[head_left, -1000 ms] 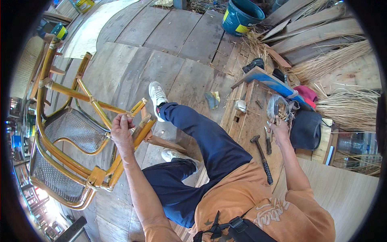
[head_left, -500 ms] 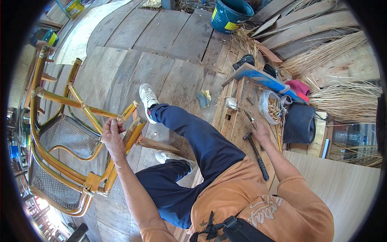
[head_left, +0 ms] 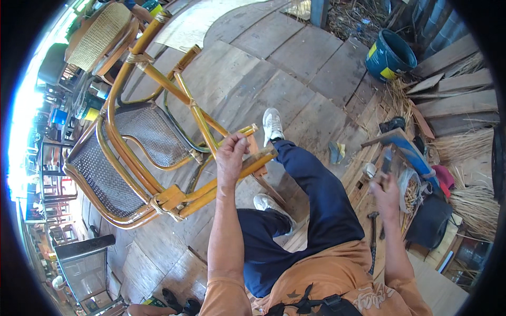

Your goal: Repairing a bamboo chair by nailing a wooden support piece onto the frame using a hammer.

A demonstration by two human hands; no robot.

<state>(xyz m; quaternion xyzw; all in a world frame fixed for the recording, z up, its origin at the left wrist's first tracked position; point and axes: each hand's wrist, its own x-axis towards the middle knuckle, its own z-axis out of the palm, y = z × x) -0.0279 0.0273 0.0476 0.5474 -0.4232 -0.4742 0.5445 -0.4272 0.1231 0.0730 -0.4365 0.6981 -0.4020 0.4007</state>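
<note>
A rattan chair (head_left: 174,197) with woven mesh panels lies tipped over on the left, its poles bound at the joints. At the end of its frame, my left hand (head_left: 231,155) is closed in a pinch beside a pole joint. What the fingertips hold, if anything, is too small to make out. My right hand (head_left: 386,196) is wrapped round a knife (head_left: 387,159), whose short, broad blade points away from me. Below it, a black-handled hammer (head_left: 373,239) rests on the wooden bench (head_left: 352,197), partly behind my right forearm.
A blue plank (head_left: 416,160), a clear bag of small sticks (head_left: 410,197) and a dark pouch (head_left: 429,221) sit right of my right hand. Farther off stand a green bucket (head_left: 390,55) and bundles of cane strips (head_left: 474,203). Another seat (head_left: 100,39) and a person's arm are far left.
The whole view has turned left, so the chair appears nearer the middle. My right hand has lifted the knife off the bench side, blade now pointing away. My left hand stays pinched at the chair frame.
</note>
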